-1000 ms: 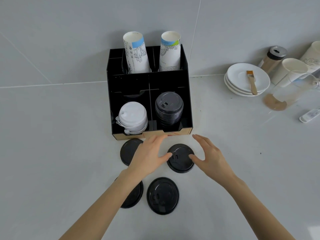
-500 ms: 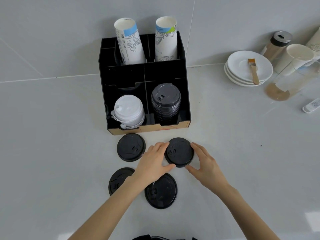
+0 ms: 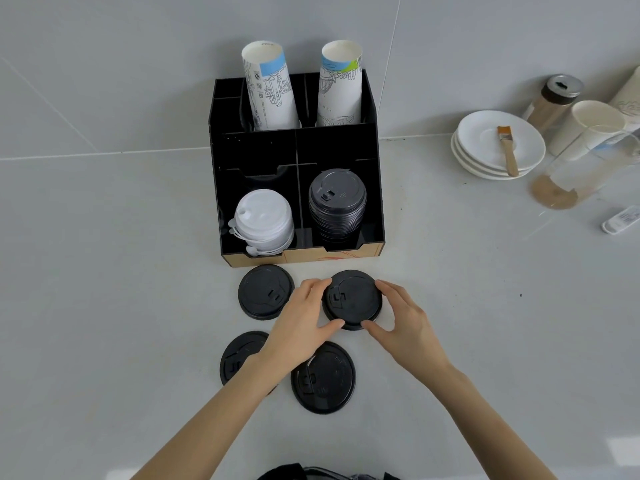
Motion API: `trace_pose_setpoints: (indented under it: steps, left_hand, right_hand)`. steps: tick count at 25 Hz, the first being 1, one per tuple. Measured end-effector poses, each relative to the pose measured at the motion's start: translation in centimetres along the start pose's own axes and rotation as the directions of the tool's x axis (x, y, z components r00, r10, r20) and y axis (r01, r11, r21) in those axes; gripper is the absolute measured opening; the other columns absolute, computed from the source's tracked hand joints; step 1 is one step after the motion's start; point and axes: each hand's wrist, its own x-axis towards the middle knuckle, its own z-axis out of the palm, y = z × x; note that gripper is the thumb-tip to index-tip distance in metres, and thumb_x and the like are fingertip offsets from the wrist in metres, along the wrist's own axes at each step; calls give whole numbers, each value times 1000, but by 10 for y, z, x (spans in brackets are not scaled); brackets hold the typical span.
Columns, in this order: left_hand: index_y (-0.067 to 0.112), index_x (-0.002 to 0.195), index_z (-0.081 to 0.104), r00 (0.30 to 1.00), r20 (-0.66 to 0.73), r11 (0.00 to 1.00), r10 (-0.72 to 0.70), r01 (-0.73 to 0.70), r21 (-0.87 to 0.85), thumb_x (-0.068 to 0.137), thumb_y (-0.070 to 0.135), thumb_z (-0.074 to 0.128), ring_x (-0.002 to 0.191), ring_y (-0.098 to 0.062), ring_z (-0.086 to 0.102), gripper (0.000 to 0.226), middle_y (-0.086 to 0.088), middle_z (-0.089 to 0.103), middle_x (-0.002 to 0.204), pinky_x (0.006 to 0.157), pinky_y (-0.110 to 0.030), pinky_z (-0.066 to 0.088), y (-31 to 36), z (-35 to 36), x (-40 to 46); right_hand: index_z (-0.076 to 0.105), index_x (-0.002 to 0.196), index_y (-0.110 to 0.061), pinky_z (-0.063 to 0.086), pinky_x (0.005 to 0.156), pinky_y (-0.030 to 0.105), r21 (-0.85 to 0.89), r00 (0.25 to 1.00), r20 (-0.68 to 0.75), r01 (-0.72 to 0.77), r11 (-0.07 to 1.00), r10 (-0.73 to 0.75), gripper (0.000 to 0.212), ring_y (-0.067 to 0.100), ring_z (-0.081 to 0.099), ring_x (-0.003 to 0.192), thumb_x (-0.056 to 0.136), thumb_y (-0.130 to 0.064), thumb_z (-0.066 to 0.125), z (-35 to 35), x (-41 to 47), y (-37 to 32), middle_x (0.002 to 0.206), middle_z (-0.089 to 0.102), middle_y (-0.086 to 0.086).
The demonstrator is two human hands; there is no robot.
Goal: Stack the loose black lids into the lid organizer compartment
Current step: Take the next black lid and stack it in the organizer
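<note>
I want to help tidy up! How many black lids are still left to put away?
A black stack already sits in the organizer. Both hands, left hand and right hand, grip one lid. Three more loose lids wait on the counter.

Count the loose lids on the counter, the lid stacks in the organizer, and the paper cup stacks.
Loose black lids: 4
Lid stacks: 2 (white, black)
Cup stacks: 2
Total: 8
</note>
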Motion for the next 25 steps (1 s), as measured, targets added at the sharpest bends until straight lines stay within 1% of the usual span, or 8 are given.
trace_pose_setpoints:
  steps: [4,7,9,13,17,21,23,25]
  left_hand:
    - [16,131,32,994,-95,998,46,-50,-35,80,25,63,120,-18,42,61,-6,39,134,98,-25,34,3,-12,0]
    - [19,131,31,986,-144,993,84,-94,-67,79,25,64,115,-17,43,61,-5,40,131,95,-24,35,8,-21,1]
    - [18,131,32,978,-178,991,108,-121,-63,79,25,64,113,-14,42,62,-5,40,131,93,-22,34,11,-29,4]
    - [15,131,33,958,-239,986,158,-168,-22,79,26,64,115,-16,43,61,-7,41,129,92,-16,29,19,-49,15]
    - [13,131,32,951,-266,986,160,-168,-8,79,26,64,116,-20,44,61,-8,40,130,93,-22,33,26,-66,30]
    - [10,129,33,947,-297,991,122,-133,-14,78,25,65,119,-23,41,62,-11,39,131,96,-24,32,29,-75,48]
    - [7,126,35,943,-316,993,108,-118,-14,77,23,66,120,-25,39,60,-12,39,131,95,-23,29,30,-75,57]
    - [6,124,36,938,-335,995,88,-96,-8,77,23,66,121,-26,37,58,-13,40,132,94,-23,29,31,-75,64]
  right_hand:
    - [37,130,-14,20,90,1,6,998,-35,61,998,-60,59,14,45,121,79,-16,65,-10,4,-11,136,45,2]
    - [38,130,-16,18,85,-11,-7,992,-53,117,993,-118,58,4,41,113,79,-15,65,-21,9,-22,135,45,1]
    - [38,130,-16,16,82,-15,-19,986,-72,146,989,-147,58,1,38,111,78,-15,65,-28,14,-29,135,46,1]
    - [38,130,-13,14,80,-16,-48,975,-104,191,980,-195,58,3,39,111,79,-14,65,-40,28,-44,135,46,3]
    - [35,132,-11,14,80,-17,-73,969,-119,209,975,-216,59,17,43,123,80,-13,63,-48,47,-55,138,43,6]
    - [32,134,-10,11,79,-17,-69,969,-99,219,973,-225,61,19,37,129,81,-12,61,-52,70,-63,143,38,6]
    - [29,135,-10,11,83,-14,-74,970,-70,228,971,-233,62,19,35,131,82,-12,60,-54,82,-65,145,35,6]
    - [27,136,-10,10,89,-5,-99,969,-29,240,966,-244,62,19,33,132,82,-13,59,-57,93,-65,146,32,6]
